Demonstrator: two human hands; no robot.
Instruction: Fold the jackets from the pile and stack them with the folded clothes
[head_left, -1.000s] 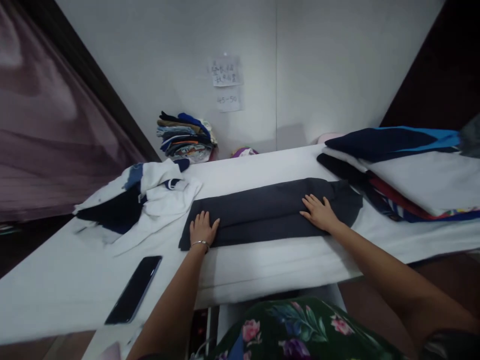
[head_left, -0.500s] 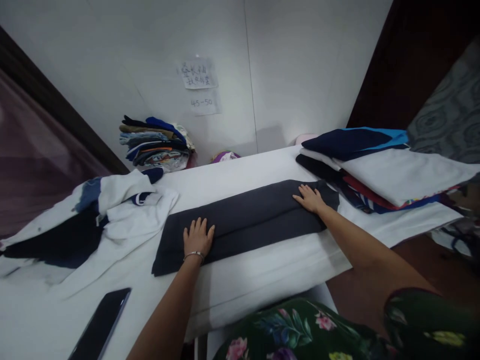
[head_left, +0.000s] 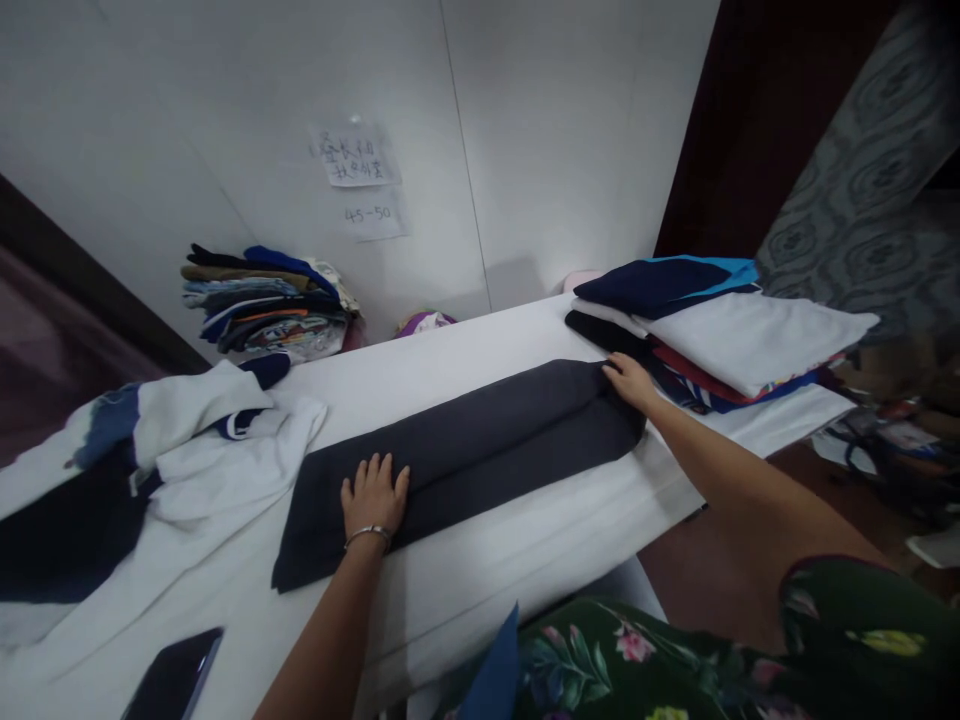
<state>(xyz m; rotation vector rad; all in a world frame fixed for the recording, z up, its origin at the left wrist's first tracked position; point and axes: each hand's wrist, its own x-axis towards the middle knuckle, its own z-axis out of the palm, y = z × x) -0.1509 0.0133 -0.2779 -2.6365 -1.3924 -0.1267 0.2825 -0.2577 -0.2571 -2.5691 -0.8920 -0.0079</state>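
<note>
A dark grey garment [head_left: 480,440], folded into a long strip, lies flat across the white-covered table. My left hand [head_left: 375,495], with a bracelet at the wrist, rests on its left part, palm down with the fingers spread. At the far right corner of the strip is my right hand [head_left: 631,382]. Its fingers are bent over the cloth edge and appear to pinch it; the thumb side is partly hidden. Just beyond that hand stands a stack of folded clothes [head_left: 750,340], with white and navy pieces on top.
Loose white and dark clothes [head_left: 225,460] lie heaped on the left of the table [head_left: 465,365]. A phone [head_left: 172,675] is at the near left. Another folded pile [head_left: 270,300] stands by the wall, under paper notes [head_left: 356,160]. A purple item [head_left: 425,322] shows behind the table.
My right hand has slid from the top of the garment to its right end, and its spread fingers have closed on the edge. My left hand stays on the cloth. The view has turned rightward.
</note>
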